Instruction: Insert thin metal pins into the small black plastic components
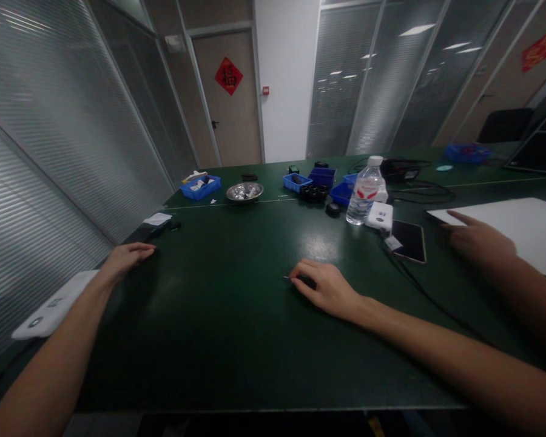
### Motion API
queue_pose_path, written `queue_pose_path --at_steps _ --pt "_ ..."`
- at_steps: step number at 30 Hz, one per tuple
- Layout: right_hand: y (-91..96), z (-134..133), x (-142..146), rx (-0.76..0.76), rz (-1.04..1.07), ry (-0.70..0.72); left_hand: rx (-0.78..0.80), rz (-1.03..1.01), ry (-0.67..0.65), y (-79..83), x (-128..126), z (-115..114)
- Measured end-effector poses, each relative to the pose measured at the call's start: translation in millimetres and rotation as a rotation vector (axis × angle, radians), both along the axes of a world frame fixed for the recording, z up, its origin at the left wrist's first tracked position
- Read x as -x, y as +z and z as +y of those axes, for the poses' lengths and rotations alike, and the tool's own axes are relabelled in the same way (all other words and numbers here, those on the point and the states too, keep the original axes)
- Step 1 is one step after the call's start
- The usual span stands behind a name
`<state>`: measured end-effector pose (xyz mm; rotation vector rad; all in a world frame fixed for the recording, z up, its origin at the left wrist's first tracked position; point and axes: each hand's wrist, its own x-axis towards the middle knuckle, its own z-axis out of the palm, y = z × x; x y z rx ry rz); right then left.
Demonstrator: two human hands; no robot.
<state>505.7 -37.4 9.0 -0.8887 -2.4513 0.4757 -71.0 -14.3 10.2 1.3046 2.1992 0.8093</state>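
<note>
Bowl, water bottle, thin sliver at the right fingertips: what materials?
Bowl: probably stainless steel, polished; silvery with bright glints.
Water bottle: likely clear, glossy plastic; see-through wall with highlights.
Thin sliver at the right hand: pale, maybe metal or plastic; too small to tell, finish included.

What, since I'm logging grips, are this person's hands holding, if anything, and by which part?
The right hand pinches a thin object by one end; I can't tell for the left hand.
</note>
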Motion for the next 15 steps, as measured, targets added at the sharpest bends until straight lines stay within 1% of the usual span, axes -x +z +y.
queue_pose_path --at_steps 4,8,12,15 --pt "0.5 0.0 -0.3 0.009 0.001 -0.004 0.016 -0.076 -0.048 4.2 0.8 -1.6" --pt "0.9 0.2 -0.2 0.012 0.000 -0.002 0.043 -0.111 -0.069 9.4 2.6 -2.9" --pt "0.2 -0.1 0.5 0.006 0.007 -0.002 0.089 -0.150 -0.096 15.0 -0.1 -6.7" --pt "-0.3 -0.3 0.7 -0.003 0.012 -0.003 0.114 -0.207 -0.113 16.2 -2.5 -8.9"
